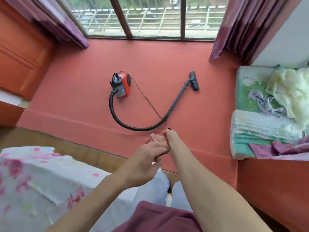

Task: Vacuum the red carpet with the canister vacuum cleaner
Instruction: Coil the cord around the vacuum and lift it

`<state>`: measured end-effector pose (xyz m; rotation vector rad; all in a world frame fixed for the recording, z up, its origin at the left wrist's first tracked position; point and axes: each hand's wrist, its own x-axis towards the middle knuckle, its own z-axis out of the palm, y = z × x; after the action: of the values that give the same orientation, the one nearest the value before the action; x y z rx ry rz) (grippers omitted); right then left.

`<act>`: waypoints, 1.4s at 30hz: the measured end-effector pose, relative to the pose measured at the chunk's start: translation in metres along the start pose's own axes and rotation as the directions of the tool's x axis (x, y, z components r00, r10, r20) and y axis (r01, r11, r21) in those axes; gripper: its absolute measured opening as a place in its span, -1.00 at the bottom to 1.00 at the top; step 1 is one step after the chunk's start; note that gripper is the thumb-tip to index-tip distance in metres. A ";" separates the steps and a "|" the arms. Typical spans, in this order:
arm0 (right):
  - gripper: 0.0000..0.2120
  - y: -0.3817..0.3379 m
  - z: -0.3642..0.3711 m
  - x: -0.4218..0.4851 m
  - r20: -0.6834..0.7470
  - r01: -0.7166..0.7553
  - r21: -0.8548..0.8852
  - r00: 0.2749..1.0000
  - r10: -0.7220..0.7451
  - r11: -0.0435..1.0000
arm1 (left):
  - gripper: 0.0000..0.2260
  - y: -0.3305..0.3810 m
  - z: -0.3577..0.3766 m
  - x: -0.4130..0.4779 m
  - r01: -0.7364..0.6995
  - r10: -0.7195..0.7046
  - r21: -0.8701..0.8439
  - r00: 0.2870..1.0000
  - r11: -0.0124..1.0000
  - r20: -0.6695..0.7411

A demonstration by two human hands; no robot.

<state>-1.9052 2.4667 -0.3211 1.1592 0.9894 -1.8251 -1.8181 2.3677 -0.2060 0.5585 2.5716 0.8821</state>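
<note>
A red and grey canister vacuum (121, 84) stands on the red carpet (75, 91) below the window. Its black hose (117, 118) curves to a grey wand (177, 99) lying flat, with the floor head (194, 81) at the far end. A thin black power cord (147, 97) runs from the canister to my hands. My right hand (171, 136) grips the cord in a fist, a dark end showing at its top. My left hand (151, 148) touches it, fingers stretched out, with the cord across the palm and a dark bit of cord under it.
Purple curtains (234, 30) hang at both window sides. A cushion with a cream blanket (260, 111) lies on the right, and an orange cabinet (21, 61) stands on the left. A flowered bedcover (33, 181) is at the lower left, beside a strip of wooden floor (70, 144).
</note>
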 end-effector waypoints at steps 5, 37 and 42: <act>-0.67 0.037 0.024 0.015 -0.023 -0.086 -0.368 0.996 0.083 0.926 | -0.74 -0.010 -0.001 -0.025 0.107 -0.116 -0.098 0.990 0.989 -0.083; -0.85 0.052 0.079 0.040 0.083 -0.232 -0.521 0.944 0.319 0.822 | -0.45 -0.234 0.073 0.009 0.084 -0.508 -0.757 0.693 -0.648 0.511; -0.82 0.038 0.093 0.049 0.126 -0.219 -0.579 0.928 0.351 0.785 | -0.68 -0.246 0.076 0.034 -0.088 -0.497 -0.695 0.763 -0.713 0.413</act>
<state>-1.9201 2.3592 -0.3482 0.6714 1.0467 -1.2599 -1.8731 2.2429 -0.4271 -1.1841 0.3566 2.4966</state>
